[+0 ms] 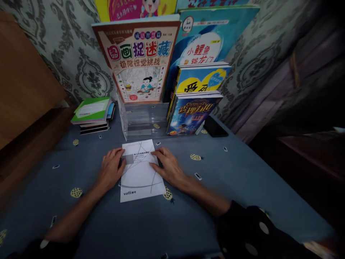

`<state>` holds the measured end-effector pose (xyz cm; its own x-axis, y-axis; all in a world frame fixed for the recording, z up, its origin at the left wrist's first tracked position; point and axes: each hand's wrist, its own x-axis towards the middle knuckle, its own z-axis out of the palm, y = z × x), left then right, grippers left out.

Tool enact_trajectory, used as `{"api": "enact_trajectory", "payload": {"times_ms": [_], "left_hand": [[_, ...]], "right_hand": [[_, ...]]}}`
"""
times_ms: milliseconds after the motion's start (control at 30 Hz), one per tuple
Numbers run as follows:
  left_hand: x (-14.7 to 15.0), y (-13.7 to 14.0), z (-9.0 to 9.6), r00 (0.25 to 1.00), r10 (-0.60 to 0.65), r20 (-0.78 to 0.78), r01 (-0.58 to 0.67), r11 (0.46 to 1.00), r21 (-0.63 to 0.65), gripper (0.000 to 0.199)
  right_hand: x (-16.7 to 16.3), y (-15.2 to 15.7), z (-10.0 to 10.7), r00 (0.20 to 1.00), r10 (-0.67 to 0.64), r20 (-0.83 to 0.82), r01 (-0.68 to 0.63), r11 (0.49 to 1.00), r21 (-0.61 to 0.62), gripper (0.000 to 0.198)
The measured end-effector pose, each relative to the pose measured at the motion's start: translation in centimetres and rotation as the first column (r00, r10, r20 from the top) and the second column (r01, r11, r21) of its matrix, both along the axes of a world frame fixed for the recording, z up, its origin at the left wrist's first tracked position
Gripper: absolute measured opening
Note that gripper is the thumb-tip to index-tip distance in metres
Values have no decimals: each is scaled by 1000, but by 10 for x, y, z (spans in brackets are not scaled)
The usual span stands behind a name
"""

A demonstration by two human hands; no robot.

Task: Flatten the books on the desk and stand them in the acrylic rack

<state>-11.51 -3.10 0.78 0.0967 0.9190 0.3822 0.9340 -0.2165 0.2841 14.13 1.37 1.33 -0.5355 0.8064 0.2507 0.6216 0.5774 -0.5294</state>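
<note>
A white booklet (pixel 142 176) with thin grey curved lines, a grey block and "vatti" printed at the bottom lies on the blue patterned cloth in front of me. At its left edge is my left hand (pixel 111 168), its thumb and fingers apart and the tips touching the edge. From the other side, my right hand (pixel 168 166) lays its index finger and thumb on the booklet's right part, spread apart. Neither hand is closed around the booklet. Behind the booklet stands a clear plastic book rack (pixel 142 133) with several upright books.
An orange-brown book (pixel 142 64) stands on the rack's left; a dark blue book (pixel 190 115) is at its front right. To the left lies a stack of books with a green one (pixel 93 109) on top. A black phone (pixel 215 126) rests right of the rack.
</note>
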Motion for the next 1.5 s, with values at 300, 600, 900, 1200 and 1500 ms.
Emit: {"api": "enact_trajectory", "payload": {"times_ms": [300, 600, 900, 1200, 1500], "left_hand": [[3, 1, 0, 998, 10, -58, -10, 1000, 9, 38], [5, 9, -1, 988, 21, -153, -18, 1000, 23, 42], [7, 18, 1, 979, 37, -200, -37, 999, 5, 44], [3, 24, -2, 985, -26, -168, 34, 999, 42, 41], [7, 37, 4, 971, -108, -215, 117, 993, 29, 41]], "right_hand": [[13, -21, 35, 859, 459, 225, -374, 865, -335, 116], [10, -19, 28, 900, 383, 209, -310, 898, -310, 96], [7, -12, 23, 905, 368, 212, -302, 909, -287, 97], [7, -12, 20, 910, 353, 217, -304, 924, -231, 97], [7, -13, 22, 904, 357, 237, -307, 926, -220, 97]]}}
